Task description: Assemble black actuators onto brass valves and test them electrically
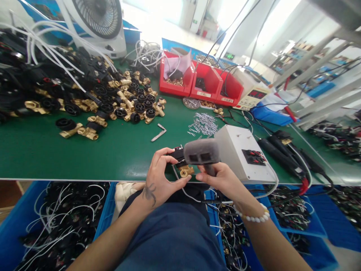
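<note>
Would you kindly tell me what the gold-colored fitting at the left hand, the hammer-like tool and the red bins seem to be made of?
Gold-colored fitting: probably brass, judging by its yellow metallic shine.
Hammer-like tool: perhaps rubber or plastic, with a dull grey head; blur leaves it open.
Red bins: likely molded plastic, given their uniform color and smooth walls.

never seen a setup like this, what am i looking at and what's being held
There is no robot here: these are a person's bare hands, seen by a camera worn on the head, looking forward and down. The left hand holds a black-and-brass piece; the right hand grips a blurred, hammer-like tool close to it. On the green table lie many brass fittings with black round parts, and silver clips. Red bins stand behind the clips; a pale box stands to the right.
</note>
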`<state>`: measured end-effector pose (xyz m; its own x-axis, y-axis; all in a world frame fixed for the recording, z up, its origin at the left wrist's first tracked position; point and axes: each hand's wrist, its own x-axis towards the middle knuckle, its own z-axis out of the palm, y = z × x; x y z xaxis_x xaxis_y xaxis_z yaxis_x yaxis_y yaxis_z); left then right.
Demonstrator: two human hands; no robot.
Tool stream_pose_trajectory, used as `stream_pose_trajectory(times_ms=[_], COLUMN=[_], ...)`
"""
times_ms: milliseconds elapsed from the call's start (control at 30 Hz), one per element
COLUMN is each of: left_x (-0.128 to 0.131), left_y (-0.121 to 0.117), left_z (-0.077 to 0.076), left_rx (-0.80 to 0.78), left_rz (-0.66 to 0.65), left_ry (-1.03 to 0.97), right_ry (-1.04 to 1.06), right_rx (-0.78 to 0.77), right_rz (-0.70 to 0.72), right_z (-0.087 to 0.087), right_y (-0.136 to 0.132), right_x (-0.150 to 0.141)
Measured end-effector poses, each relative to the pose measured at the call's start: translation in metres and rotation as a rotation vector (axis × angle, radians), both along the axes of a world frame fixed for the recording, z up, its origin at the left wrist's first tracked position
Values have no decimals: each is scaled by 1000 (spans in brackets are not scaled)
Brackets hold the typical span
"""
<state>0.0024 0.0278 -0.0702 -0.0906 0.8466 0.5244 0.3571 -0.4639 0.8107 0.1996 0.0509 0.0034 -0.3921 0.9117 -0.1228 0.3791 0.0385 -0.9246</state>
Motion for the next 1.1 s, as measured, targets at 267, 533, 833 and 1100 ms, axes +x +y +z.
stream_pose_trajectory(times_ms=[267, 533, 833, 1100], left_x=[-3, -8, -6, -6], left_y=[3, 3, 3, 1], left_z=[4, 8, 7, 7], left_rx=[-18, -116, -100, -57], left_rz=[-28, -89, -99, -91], left_ry=[2, -61, -63, -52], right_ry=[106, 75, 62, 61], right_rx=[-58, -71, -45, 187], right_rz=[188, 129, 147, -62], right_z=[-15, -18, -20, 11], right_y=[13, 17, 21, -4], right_x=[-8, -7, -8, 7])
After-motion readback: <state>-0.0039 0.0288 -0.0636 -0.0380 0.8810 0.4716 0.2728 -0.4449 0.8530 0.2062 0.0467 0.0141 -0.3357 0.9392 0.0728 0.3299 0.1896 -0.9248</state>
